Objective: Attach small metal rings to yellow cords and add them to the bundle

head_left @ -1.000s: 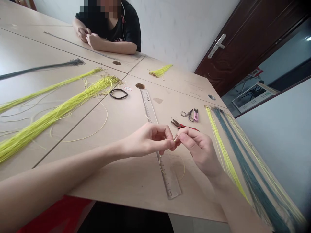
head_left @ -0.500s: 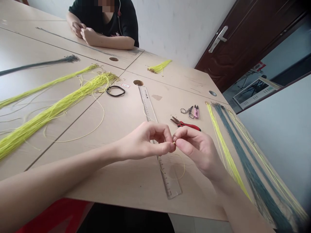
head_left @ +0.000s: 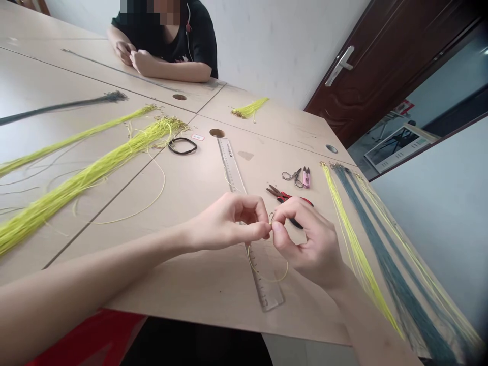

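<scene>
Above a clear ruler, my two hands meet fingertip to fingertip. My left hand pinches a thin yellow cord, which hangs in a loop below the fingers. Opposite it, my right hand is closed in a pinch at the same spot on the cord. A small metal hook or clasp sticks up between the fingertips; its exact link to the cord is hidden by the fingers. Red-and-black pliers lie just behind my right hand, partly covered by it.
Folding scissors and pink thread snips lie past the pliers. Yellow cord bundles spread at left, with a black band beside them. Yellow and dark teal cords line the right edge. Across the table sits a person.
My right hand's fingers have curled tighter and turned at the pinch point. More of the pliers' handles shows now. My left hand stays nearly in place.
</scene>
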Available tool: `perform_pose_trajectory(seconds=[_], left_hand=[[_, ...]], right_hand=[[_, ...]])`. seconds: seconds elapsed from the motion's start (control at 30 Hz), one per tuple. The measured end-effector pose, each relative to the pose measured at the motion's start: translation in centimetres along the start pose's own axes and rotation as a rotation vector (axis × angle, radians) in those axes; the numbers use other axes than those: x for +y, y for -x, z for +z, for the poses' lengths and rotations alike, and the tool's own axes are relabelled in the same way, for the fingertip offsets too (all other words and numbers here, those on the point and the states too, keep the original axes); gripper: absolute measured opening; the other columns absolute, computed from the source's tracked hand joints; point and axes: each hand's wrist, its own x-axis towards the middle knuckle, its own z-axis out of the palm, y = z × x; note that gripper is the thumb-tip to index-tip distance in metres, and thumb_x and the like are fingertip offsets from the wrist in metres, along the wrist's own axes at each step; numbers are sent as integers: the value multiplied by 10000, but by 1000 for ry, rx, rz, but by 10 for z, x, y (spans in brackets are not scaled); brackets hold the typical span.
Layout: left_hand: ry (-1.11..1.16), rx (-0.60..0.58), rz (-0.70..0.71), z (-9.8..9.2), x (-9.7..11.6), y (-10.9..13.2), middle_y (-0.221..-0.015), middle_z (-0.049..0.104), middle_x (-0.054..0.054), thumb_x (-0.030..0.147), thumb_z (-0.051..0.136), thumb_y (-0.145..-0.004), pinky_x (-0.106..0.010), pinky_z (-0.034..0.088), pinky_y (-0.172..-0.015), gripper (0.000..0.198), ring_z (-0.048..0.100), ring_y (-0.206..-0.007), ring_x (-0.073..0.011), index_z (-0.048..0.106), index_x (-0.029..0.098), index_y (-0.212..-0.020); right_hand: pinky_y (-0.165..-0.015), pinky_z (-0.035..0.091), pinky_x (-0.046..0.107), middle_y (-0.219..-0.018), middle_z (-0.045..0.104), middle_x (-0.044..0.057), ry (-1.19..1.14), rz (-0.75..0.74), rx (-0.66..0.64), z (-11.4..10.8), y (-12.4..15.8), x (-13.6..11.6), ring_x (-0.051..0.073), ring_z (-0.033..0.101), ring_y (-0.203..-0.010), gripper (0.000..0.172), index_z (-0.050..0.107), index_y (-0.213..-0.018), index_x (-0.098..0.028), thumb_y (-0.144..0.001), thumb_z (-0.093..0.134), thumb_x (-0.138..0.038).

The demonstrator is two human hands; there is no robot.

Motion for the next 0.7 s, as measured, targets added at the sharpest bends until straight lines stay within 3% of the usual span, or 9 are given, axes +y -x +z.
perform_pose_trajectory(seconds=[0.17, 0.3, 0.57, 0.7], left_hand=[[67, -8, -6, -2, -1, 0, -679, 599, 18, 124, 588, -780, -135, 425, -523, 106, 510, -574, -41, 539, 119, -686], [97, -15, -4, -3, -1, 0, -664, 605, 21, 132, 584, -794, -130, 440, -537, 118, 513, -574, -39, 546, 125, -683], [103, -16, -83, -2, 4, 1, -627, 605, 28, 80, 622, -734, -131, 404, -528, 99, 499, -565, -43, 553, 126, -679], [67, -27, -41, -2, 0, 1, -658, 612, 29, 119, 615, -756, -137, 379, -503, 91, 488, -564, -44, 552, 132, -692]], right_hand=[[-671, 450, 300, -703, 531, 6, -29, -32, 51, -2, -1, 3, 131, 533, -705, 121, 512, -743, -156, -789, 503, -44], [-720, 486, 332, -784, 579, 31, 3, -129, 86, -4, -1, 6, 159, 569, -784, 163, 554, -865, -151, -768, 571, -21], [-729, 510, 373, -864, 602, 45, 155, -216, 48, -6, 0, 7, 185, 579, -809, 241, 562, -978, -216, -797, 617, -66], [-721, 509, 376, -851, 599, 48, 202, -258, 46, -6, 1, 9, 191, 574, -806, 258, 563, -971, -211, -780, 632, -51]])
